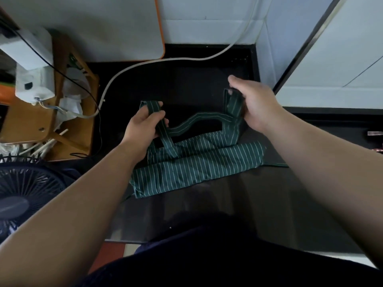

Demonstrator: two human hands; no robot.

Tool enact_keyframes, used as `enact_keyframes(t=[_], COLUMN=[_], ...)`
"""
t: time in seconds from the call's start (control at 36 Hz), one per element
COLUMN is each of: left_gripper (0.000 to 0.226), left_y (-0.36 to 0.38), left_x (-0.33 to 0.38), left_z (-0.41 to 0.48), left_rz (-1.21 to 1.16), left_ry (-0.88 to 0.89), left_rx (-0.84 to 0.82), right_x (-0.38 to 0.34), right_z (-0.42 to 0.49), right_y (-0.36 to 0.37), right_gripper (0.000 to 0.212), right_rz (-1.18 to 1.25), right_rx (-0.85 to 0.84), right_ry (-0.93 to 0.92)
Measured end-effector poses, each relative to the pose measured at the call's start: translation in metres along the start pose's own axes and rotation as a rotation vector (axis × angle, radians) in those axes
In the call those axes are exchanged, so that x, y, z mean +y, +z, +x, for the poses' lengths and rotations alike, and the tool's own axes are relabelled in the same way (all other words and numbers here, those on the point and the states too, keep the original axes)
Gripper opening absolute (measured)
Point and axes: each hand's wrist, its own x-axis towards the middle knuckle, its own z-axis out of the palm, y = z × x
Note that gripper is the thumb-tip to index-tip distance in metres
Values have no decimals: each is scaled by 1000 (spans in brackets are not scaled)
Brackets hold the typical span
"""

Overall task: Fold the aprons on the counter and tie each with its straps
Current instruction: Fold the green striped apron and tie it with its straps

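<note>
Here, in your head view, the dark green, white-striped cloth apron (196,166) lies folded into a long band on the glossy dark counter (228,204). Your left hand (143,127) grips the left strap (152,107); your right hand (259,106) pinches the right strap (233,102).

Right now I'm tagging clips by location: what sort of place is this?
Probably a kitchen work corner: a dark steel counter holding a striped apron, and what look like chopsticks beside a wooden rack.
</note>
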Motion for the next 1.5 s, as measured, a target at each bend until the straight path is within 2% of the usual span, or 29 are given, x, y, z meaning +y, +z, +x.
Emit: enact_keyframes(t=[0.06, 0.11, 0.17, 0.28, 0.31, 0.33, 0.39, 0.42, 0.47, 0.53, 0.61, 0.67, 0.78, 0.83, 0.94, 0.97, 1.03, 1.14, 1.19, 1.25, 1.33, 1.44, 1.5], left_gripper=[18, 18, 18, 15, 10, 10, 14, 17, 37, 51, 50, 45, 43, 49, 51, 49, 46, 36, 35, 32, 27, 20, 19], left_y=[-4, -8, -10, -16, -18, -19, -20, -21, -23, -25, -20, -14, -6, -4, 0, 1, 3, 7, 8, 8, 9, 12, 10], left_x=[5, 8, 10, 15, 16, 17, 17, 16, 10, 0, -16, -28, -51, -60, -67, -67, -67, -70, -72, -74, -75, -73, -71], left_z=[3, 5, 8, 21, 26, 29, 36, 38, 40, 38, 25, 15, -4, -11, -18, -18, -17, -16, -15, -14, -13, -15, -18], left_rz=[-13, 26, 98, 248, 282, 318, 403, 466, 622, 740, 769, 811, 922, 998, 999, 985, 951, 907, 896, 876, 842, 823, 783], left_ry=[12, 33, 79, 117, 116, 117, 100, 81, 42, 13, -36, -62, -148, -198, -237, -242, -257, -268, -275, -283, -294, -270, -263], left_rx=[29, 55, 73, 105, 113, 109, 104, 103, 113, 153, 138, 76, -14, -30, 1, 11, 21, 49, 73, 99, 124, 113, 94], right_x=[-2, -3, -6, -15, -16, -18, -19, -18, -15, -4, 21, 38, 60, 69, 78, 78, 79, 81, 82, 85, 86, 81, 77], right_z=[6, 11, 18, 37, 43, 44, 47, 49, 50, 48, 45, 43, 35, 34, 36, 35, 33, 24, 19, 18, 17, 15, 20], right_y=[3, 6, 11, 18, 21, 22, 22, 21, 20, 17, 13, 8, 4, 3, 2, 3, 5, 6, 5, 2, -2, 0, 3], right_gripper=[12, 28, 31, 27, 23, 32, 68, 73, 72, 62, 13, 11, 13, 23, 30, 27, 8, 36, 39, 40, 43, 42, 37], right_rz=[-252, -342, -224, 243, 299, 294, 203, 122, -138, -432, -771, -952, -1071, -1104, -933, -924, -986, -1161, -1243, -1272, -1172, -1073, -1013], right_rx=[97, 122, 116, 34, 14, 10, -2, 1, 10, 8, -6, 11, -24, -61, -34, -13, 13, -98, -135, -101, -63, -336, -388], right_ry=[-98, -167, -129, 85, 108, 118, 84, 38, -52, -58, 31, 135, 400, 421, 415, 410, 368, 108, -5, -82, -165, -165, -128])
